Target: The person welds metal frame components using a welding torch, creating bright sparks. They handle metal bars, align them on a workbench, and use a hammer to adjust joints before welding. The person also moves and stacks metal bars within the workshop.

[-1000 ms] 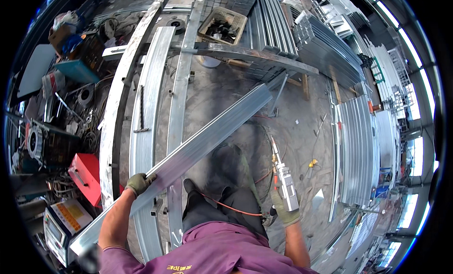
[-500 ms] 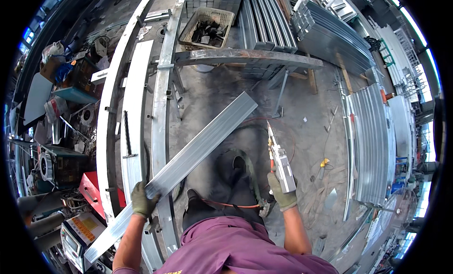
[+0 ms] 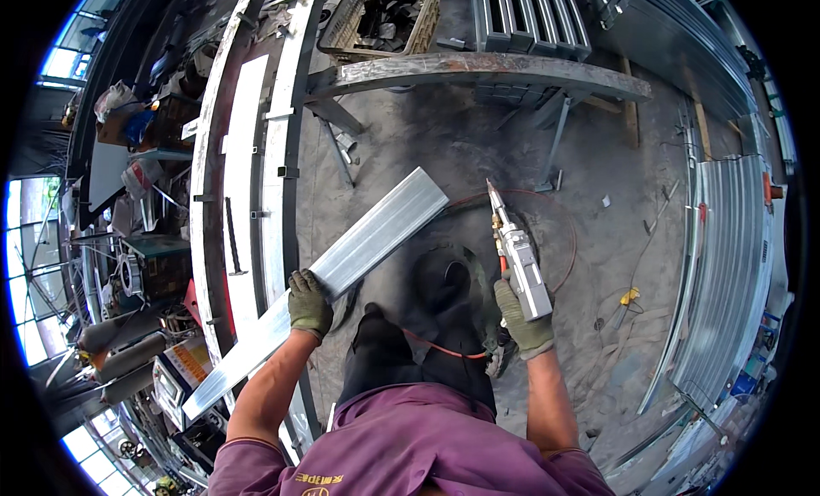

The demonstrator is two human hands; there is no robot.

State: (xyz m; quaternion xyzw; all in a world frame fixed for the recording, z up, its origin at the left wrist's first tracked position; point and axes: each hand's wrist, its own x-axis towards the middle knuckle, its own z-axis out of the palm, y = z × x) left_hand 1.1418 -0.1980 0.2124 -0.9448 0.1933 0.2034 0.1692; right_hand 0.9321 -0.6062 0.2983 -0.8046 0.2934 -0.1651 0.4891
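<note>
My left hand (image 3: 309,306), in a grey-green work glove, is closed over a long silver metal profile (image 3: 376,233). The profile lies slantwise across the rails on my left, its far end sticking out over the floor in front of me. In my right hand (image 3: 524,315), gloved the same way, is a white and grey welding gun (image 3: 523,270) with a pointed copper-coloured tip. Its nozzle points forward, away from me, a little to the right of the profile's far end. An orange hose runs from near the gun past my legs. Part of the gun's grip is hidden by my glove.
Long metal rails (image 3: 278,163) run along my left, with a black rod (image 3: 232,235) on one. A crossbeam (image 3: 478,66) spans ahead, before a crate of scraps (image 3: 427,36). Stacked metal profiles (image 3: 530,22) stand behind it. Corrugated sheets (image 3: 726,274) lie at right.
My view has shifted. My left hand now sits nearer the profile's far end and looks more spread over it. The welding gun stays in my right hand, still pointing forward.
</note>
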